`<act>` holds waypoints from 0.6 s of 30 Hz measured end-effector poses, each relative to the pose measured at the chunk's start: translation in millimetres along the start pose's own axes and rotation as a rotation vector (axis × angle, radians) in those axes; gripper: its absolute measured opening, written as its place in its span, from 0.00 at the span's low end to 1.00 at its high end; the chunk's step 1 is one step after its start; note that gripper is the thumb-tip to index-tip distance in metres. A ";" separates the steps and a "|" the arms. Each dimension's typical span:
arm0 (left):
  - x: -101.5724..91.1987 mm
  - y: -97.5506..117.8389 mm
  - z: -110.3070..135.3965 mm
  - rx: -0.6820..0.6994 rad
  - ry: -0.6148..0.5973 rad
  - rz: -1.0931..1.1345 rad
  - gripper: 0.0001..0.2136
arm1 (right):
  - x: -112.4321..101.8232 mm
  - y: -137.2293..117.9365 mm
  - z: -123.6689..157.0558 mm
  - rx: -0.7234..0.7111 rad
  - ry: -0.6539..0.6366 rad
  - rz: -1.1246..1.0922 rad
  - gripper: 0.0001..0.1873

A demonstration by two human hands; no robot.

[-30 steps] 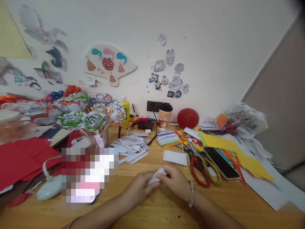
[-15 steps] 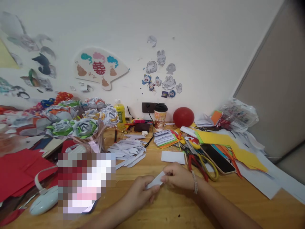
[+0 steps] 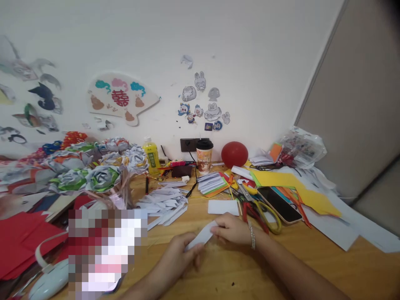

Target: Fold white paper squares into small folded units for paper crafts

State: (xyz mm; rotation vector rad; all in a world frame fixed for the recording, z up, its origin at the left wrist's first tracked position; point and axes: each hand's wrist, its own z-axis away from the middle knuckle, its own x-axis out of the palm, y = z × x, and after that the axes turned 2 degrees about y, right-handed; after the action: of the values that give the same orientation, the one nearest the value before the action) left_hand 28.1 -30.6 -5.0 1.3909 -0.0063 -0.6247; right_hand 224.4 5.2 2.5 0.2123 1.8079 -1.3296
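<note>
Between my two hands a narrow white paper strip [image 3: 202,236] is held at a slant above the wooden table [image 3: 212,275]. My left hand [image 3: 183,254] pinches its lower left end between thumb and fingers. At the upper right end, the thumb and fingers of my right hand [image 3: 229,229], with a bracelet at the wrist, are closed on the paper. Just beyond the right hand lies a white paper rectangle [image 3: 223,207]. A loose heap of folded white strips [image 3: 165,203] is past the left hand, and a fanned stack of white papers [image 3: 211,182] lies farther back.
Scissors [image 3: 268,214] and a dark-screened phone [image 3: 279,204] lie right of my hands. Along the wall stand a yellow drink bottle [image 3: 151,156], a lidded paper cup [image 3: 204,157] and a red balloon [image 3: 234,154]. Paper flowers [image 3: 103,178] and red paper [image 3: 21,241] fill the left.
More of the white strip shows between my hands, which are slightly farther apart. The whole view has shifted, with the table things appearing farther left. Both hands keep hold of the paper.
</note>
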 end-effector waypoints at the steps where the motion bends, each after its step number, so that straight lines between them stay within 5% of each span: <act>1: 0.2 0.1 0.2 0.029 0.006 -0.033 0.16 | -2.8 3.4 0.1 0.015 -0.011 -0.006 0.17; 6: -0.6 5.5 1.1 0.192 0.049 -0.146 0.14 | -9.1 8.2 -0.4 0.032 -0.052 -0.066 0.16; 14: -1.6 10.4 4.5 0.178 -0.044 -0.115 0.13 | 1.7 8.4 -3.0 0.039 -0.012 -0.163 0.16; 18: -4.7 6.6 1.6 0.203 0.023 -0.127 0.12 | 0.2 10.5 -3.7 -0.039 0.034 -0.219 0.19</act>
State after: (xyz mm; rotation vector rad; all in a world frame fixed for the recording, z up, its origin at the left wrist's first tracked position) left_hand 26.2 -29.8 3.1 1.6036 0.0382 -0.7291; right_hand 228.3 12.7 -4.8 0.0151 1.9269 -1.4467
